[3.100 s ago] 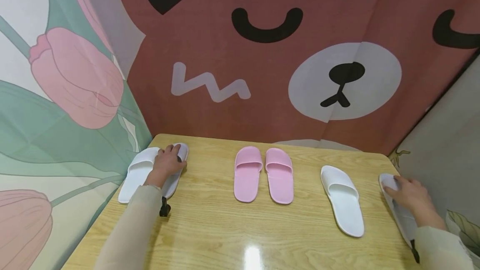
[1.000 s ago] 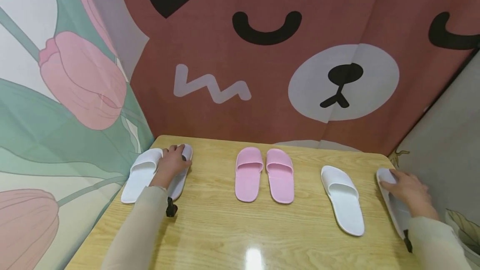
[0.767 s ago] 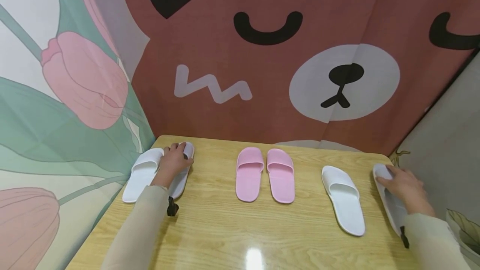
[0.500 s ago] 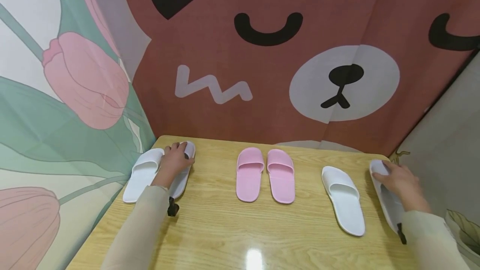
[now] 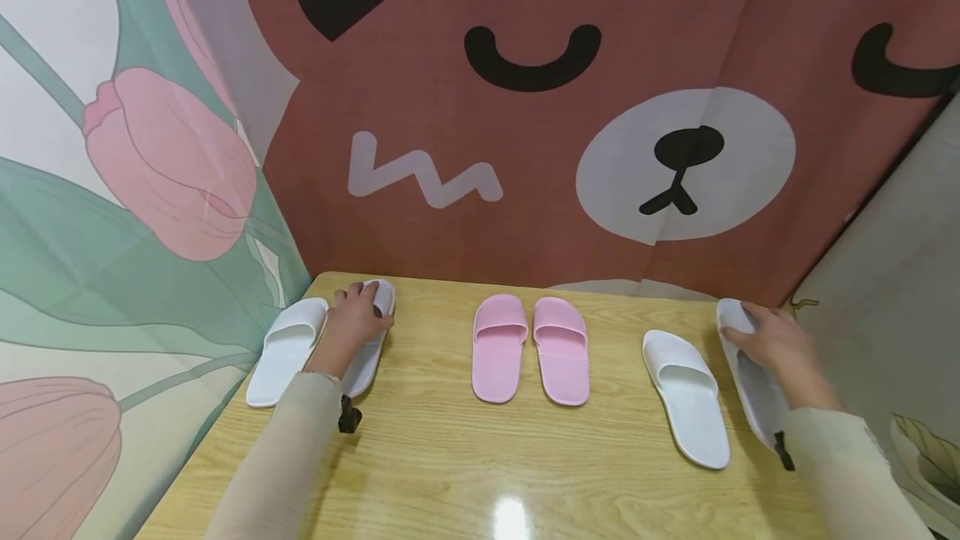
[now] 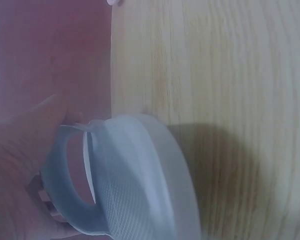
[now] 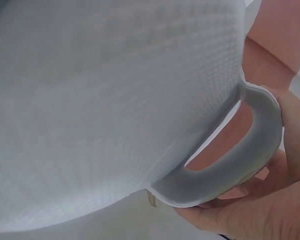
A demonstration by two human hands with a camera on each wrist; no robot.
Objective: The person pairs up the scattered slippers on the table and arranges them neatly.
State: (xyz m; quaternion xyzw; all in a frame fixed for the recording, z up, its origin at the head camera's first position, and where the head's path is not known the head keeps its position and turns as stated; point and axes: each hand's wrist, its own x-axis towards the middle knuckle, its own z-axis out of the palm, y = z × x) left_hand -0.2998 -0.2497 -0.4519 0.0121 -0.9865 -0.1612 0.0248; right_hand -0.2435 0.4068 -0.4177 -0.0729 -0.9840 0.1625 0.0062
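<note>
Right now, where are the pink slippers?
In the head view the pink slippers sit side by side mid-table, between the white slippers under the left hand and the right hand.

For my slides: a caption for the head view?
Each hand grips one white slipper beside its mate; pink pair between.

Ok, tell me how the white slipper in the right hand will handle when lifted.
The white slipper looks thin and foam-like, so probably light. The right hand holds it tilted without visible sag, so fairly stiff. Its textured sole should resist slipping.
</note>
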